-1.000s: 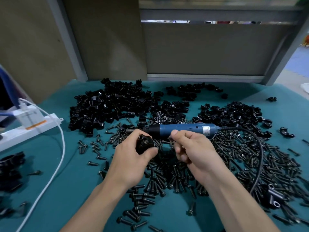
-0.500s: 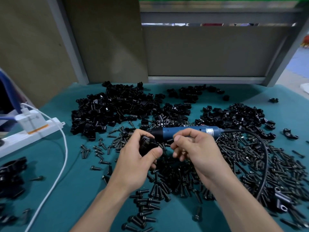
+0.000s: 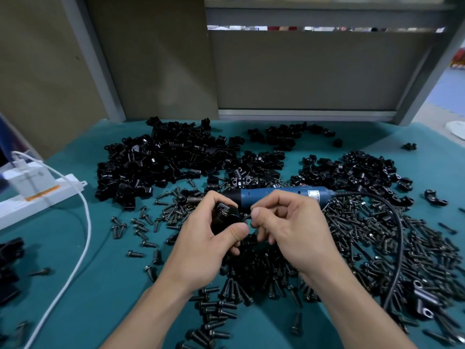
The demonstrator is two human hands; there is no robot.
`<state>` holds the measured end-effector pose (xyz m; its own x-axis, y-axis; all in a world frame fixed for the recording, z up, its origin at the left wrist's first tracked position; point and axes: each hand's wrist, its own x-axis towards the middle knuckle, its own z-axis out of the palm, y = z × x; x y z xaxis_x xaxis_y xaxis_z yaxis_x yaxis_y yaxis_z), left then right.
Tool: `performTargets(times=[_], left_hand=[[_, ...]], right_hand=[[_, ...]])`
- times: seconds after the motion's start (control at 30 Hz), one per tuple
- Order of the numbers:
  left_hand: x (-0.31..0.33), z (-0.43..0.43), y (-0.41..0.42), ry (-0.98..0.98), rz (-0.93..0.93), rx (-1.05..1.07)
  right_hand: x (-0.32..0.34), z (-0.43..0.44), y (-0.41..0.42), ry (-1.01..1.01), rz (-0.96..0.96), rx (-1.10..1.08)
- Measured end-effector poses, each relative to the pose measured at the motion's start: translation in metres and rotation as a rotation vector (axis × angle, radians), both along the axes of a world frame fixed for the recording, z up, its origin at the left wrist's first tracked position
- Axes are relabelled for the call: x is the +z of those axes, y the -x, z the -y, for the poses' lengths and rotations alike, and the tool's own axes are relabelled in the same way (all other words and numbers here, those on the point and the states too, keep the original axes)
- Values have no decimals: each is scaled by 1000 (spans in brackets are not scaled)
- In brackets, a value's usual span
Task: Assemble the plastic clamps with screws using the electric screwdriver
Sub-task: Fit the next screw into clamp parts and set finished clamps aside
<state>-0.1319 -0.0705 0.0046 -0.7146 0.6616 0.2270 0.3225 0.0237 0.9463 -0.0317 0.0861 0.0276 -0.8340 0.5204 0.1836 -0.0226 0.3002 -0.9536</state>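
Observation:
My left hand (image 3: 208, 238) grips a black plastic clamp (image 3: 225, 217) above the table's middle. My right hand (image 3: 289, 230) pinches a small black screw (image 3: 247, 216) between thumb and forefinger, its tip at the clamp's right side. The blue electric screwdriver (image 3: 279, 195) lies on the table just behind both hands, its bit pointing left and its black cable (image 3: 397, 238) curving down the right side. Neither hand touches the screwdriver.
Heaps of black clamps (image 3: 161, 162) fill the back of the teal table (image 3: 100, 285), with more clamp parts (image 3: 352, 170) at the back right. Loose black screws (image 3: 364, 238) spread under and right of the hands. A white power strip (image 3: 37, 195) and white cable (image 3: 83, 238) lie left.
My right hand has brought the screw up to the clamp held in my left hand. Both hands have drawn closer together; the screwdriver has stayed on the table.

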Motion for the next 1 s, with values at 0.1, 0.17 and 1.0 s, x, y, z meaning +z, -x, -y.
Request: performTargets(times=[0.1, 0.17, 1.0], left_hand=[[-1, 0, 0, -2, 11, 2], [0, 1, -2, -5, 19, -6], [1, 5, -4, 149, -89, 7]], right_hand=[[2, -5, -1, 0, -26, -34], [2, -2, -2, -9, -10, -25], [8, 2, -6, -301, 183, 84]])
